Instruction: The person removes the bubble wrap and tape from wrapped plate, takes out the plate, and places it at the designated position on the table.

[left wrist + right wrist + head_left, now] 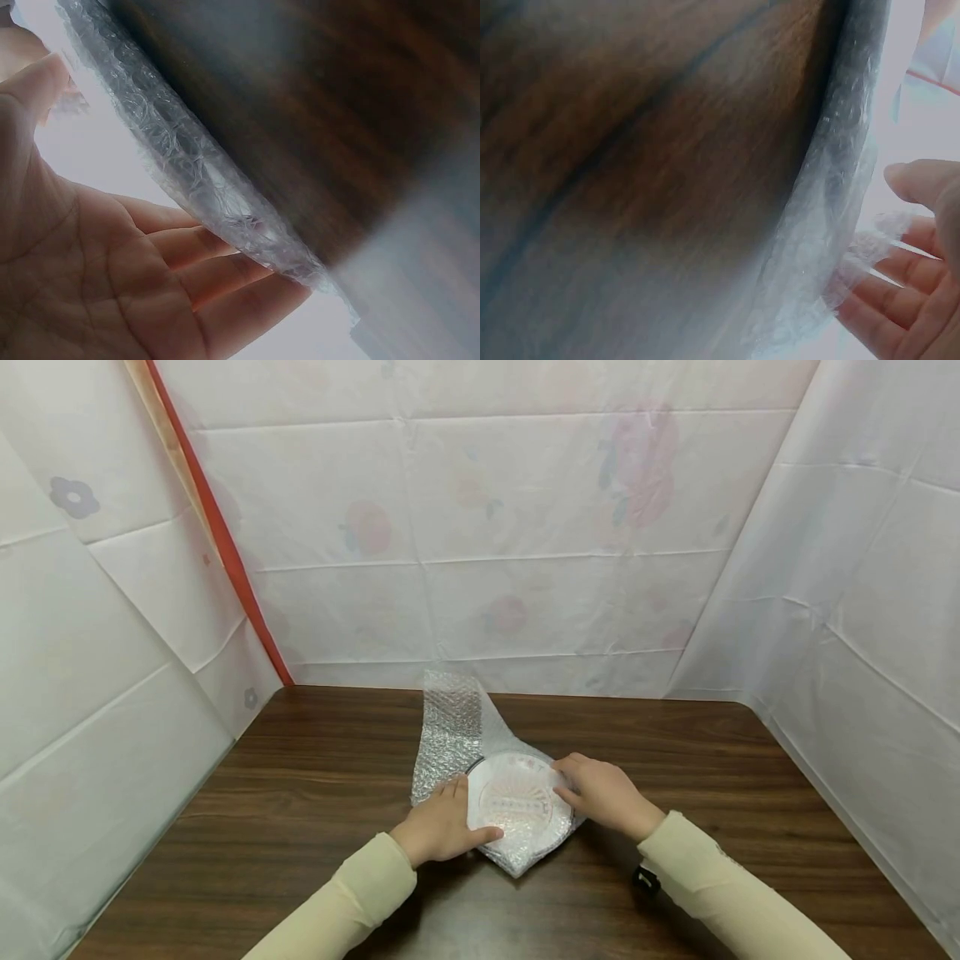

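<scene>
On a dark wood-grain counter (300, 827), a round white disc (517, 802) lies flat in clear bubble wrap (450, 718), whose long axis slants from a pointed corner nearest the person to a loose tail pointing away, leftward. The left hand (444, 825) rests on the disc's left rim and the right hand (609, 792) touches its right edge, both with fingers extended and relaxed.

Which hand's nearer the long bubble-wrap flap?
Left. Left hand is at the near end of the flap; right hand is across the round white item, at its right edge.
</scene>
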{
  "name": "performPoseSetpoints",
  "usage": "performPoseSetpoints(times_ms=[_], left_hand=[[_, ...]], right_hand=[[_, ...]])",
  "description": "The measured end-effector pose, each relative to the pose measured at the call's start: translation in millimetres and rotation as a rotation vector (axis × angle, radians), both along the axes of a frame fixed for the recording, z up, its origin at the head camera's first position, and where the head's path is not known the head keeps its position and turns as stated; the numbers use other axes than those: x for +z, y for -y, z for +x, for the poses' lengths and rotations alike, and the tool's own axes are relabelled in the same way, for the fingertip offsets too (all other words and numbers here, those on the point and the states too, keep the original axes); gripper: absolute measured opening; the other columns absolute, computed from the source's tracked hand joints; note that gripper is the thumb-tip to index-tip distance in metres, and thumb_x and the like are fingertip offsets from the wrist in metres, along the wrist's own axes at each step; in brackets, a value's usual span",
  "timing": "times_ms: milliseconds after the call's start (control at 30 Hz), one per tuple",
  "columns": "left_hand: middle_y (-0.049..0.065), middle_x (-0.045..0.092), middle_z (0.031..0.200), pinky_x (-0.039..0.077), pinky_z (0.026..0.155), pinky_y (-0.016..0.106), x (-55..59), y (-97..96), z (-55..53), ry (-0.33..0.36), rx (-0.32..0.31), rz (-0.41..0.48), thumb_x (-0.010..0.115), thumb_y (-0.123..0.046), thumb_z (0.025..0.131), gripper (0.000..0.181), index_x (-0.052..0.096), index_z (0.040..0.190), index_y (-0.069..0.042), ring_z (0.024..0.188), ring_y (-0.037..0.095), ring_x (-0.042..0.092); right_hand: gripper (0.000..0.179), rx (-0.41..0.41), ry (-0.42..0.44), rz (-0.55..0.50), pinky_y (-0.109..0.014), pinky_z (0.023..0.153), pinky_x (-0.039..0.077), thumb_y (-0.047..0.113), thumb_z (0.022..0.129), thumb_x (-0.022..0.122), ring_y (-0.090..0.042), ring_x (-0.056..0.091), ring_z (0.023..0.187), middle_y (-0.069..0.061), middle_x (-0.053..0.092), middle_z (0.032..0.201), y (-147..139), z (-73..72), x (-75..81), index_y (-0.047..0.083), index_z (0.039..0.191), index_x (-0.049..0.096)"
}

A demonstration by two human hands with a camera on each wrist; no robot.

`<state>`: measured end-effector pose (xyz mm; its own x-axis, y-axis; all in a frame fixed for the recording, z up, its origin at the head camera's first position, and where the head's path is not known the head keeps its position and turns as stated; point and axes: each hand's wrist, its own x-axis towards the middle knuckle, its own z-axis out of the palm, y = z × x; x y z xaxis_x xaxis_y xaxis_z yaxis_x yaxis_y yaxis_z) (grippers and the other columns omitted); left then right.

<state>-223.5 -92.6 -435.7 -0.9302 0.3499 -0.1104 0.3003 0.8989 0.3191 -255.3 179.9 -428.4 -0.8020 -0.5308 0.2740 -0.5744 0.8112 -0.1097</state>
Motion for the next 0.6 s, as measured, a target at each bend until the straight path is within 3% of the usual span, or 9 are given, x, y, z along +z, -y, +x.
performPoseSetpoints(times_ms=[300,600], left_hand=[[0.029,0.037,0.151,0.036,0.114,0.051,2.2,-1.2,2.0,-0.024,0.007,0.011,0.060,-0.072,0.082,0.111,0.031,0.146,0.014,0.141,0.044,0.037],[0.029,0.036,0.152,0.037,0.113,0.052,2.9,-1.5,2.2,-0.015,0.008,0.011,0.059,-0.072,0.082,0.111,0.030,0.146,0.014,0.140,0.045,0.036]], right_hand=[[0.008,-0.032,-0.072,-0.104,-0.031,0.063,0.054,0.019,0.091,0.070,-0.010,0.065,0.074,0.002,0.070,0.093,-2,-6.6,6.6,0.013,0.097,0.071],[0.008,-0.065,-0.081,-0.163,-0.026,0.059,0.050,0.016,0.095,0.064,-0.004,0.056,0.066,0.003,0.068,0.086,-9,-12.7,12.9,0.014,0.092,0.071]])
